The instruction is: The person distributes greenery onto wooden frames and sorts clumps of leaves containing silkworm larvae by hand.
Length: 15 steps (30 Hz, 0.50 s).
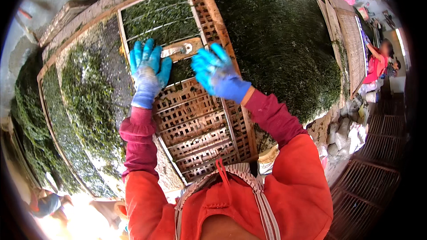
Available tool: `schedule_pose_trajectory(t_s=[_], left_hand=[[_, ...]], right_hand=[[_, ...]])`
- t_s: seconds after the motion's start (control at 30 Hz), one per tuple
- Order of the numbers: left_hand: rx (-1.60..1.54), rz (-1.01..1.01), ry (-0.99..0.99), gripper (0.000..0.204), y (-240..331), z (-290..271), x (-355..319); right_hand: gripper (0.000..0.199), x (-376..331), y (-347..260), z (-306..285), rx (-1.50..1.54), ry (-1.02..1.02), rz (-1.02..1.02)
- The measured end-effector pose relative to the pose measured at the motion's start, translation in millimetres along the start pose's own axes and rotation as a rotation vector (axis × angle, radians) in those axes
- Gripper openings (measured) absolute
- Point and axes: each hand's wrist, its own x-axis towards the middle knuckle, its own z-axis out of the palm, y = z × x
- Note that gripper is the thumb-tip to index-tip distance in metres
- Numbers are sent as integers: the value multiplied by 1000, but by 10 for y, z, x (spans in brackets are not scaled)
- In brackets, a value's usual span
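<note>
Both gloved hands lie flat and spread, gripping nothing. The left hand (148, 72), in a blue glove with a pale woven back, has its fingers fanned over the left edge of the bamboo lattice frame (195, 124), fingertips reaching onto the green shredded layer (159, 17) in its far half. The right hand (216, 73) is likewise splayed, palm down on the frame's right rail; whether it presses the greens or only the rail is hard to tell from this angle. Between the fingertips sits a small wooden block with a metal piece (180, 50), touched by neither hand as far as shows. Open palms suit patting and levelling a loose layer. Left lies another green-spread tray (84, 102); far right, a heaped green mound (280, 40).
</note>
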Motion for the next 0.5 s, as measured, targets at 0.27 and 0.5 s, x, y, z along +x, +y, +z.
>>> schedule_pose_trajectory(t_s=[0.27,0.5], left_hand=[[280,102,76,5,249,-569,451],[61,183,24,11,88,42,-264]], right_hand=[[39,117,-86,150,316,-133,65],[32,441,91,-87,641,562,363]])
